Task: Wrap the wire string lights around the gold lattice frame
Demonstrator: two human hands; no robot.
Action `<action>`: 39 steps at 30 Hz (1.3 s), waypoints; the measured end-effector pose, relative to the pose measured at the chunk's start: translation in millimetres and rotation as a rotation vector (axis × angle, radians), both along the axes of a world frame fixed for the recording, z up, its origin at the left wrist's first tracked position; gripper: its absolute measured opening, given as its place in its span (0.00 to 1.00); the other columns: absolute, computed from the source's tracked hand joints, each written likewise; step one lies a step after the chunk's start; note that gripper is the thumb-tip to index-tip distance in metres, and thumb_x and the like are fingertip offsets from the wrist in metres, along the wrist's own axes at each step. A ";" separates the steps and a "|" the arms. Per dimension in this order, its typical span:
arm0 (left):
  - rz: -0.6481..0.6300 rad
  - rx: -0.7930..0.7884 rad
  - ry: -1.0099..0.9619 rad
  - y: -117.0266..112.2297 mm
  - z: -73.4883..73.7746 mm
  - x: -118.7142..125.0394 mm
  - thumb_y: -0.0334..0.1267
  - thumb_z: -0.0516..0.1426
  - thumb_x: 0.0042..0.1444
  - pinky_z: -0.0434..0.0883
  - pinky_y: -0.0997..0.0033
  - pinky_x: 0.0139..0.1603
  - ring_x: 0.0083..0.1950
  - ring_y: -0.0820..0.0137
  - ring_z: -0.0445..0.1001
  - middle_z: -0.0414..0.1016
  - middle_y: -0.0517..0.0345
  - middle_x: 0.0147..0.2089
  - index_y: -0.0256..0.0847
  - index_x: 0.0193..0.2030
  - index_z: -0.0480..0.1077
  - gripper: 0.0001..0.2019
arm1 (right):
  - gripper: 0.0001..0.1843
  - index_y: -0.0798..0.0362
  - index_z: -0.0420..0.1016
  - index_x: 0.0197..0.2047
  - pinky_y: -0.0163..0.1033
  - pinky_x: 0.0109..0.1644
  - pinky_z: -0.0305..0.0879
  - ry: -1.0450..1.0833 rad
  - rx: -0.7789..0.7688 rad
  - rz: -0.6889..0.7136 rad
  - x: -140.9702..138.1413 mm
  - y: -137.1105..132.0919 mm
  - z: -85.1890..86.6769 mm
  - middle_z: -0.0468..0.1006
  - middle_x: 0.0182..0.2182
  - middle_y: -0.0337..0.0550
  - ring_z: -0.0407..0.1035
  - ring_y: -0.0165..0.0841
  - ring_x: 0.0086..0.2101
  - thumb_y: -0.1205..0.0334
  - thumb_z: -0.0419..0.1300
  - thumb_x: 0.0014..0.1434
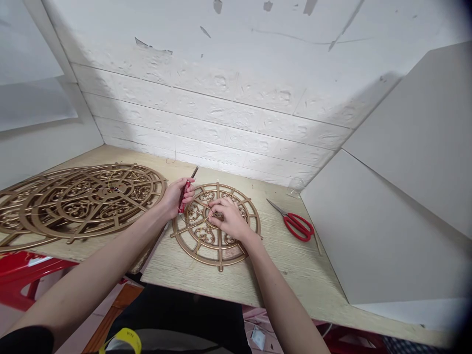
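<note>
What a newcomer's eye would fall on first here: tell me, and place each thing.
Probably the gold disc near the middle, with the right hand over it and the left hand at its upper-left edge, closed around a red tool. Next, the red-handled scissors, lying to the right of the disc. Then the overlapping discs on the left.
</note>
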State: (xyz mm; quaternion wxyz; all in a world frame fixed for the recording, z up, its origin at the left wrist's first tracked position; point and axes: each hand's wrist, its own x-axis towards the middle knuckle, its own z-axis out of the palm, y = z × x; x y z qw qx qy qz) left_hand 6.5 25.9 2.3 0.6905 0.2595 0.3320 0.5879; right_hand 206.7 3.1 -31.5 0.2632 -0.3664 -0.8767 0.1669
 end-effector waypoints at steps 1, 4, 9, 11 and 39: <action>0.002 0.011 0.010 -0.1 -0.7 0.4 0.28 0.46 0.63 0.46 0.85 0.13 0.15 0.80 0.52 0.54 0.64 0.20 0.36 0.34 0.64 0.09 | 0.02 0.51 0.75 0.35 0.50 0.57 0.54 0.007 0.012 -0.008 -1.1 0.0 -0.9 0.74 0.48 0.43 0.62 0.41 0.50 0.67 0.64 0.58; 0.000 0.043 0.041 -0.2 -4.3 2.7 0.30 0.47 0.63 0.47 0.85 0.13 0.16 0.80 0.52 0.55 0.64 0.20 0.36 0.34 0.64 0.08 | 0.02 0.51 0.75 0.33 0.49 0.55 0.55 0.065 0.002 -0.037 -4.0 2.3 -3.8 0.75 0.46 0.42 0.63 0.41 0.49 0.67 0.64 0.57; -0.070 0.032 0.072 4.3 -12.3 10.9 0.31 0.46 0.64 0.49 0.85 0.13 0.16 0.80 0.51 0.55 0.64 0.20 0.35 0.34 0.65 0.10 | 0.05 0.53 0.74 0.30 0.46 0.51 0.57 0.255 -0.075 -0.072 -6.2 13.5 -7.0 0.78 0.36 0.41 0.68 0.36 0.41 0.66 0.64 0.57; -0.087 0.045 0.073 8.0 -14.2 15.8 0.31 0.47 0.64 0.49 0.85 0.13 0.16 0.80 0.52 0.55 0.64 0.20 0.35 0.34 0.65 0.09 | 0.05 0.53 0.73 0.29 0.44 0.50 0.58 0.292 -0.092 -0.060 -4.9 18.5 -7.0 0.78 0.34 0.41 0.69 0.36 0.39 0.66 0.65 0.57; -0.322 0.018 0.110 20.7 -8.4 24.0 0.25 0.53 0.55 0.49 0.85 0.13 0.17 0.80 0.53 0.58 0.62 0.21 0.32 0.37 0.68 0.04 | 0.20 0.52 0.75 0.42 0.35 0.36 0.64 0.966 -0.627 -0.024 22.2 31.8 -3.0 0.79 0.31 0.38 0.68 0.28 0.29 0.57 0.71 0.46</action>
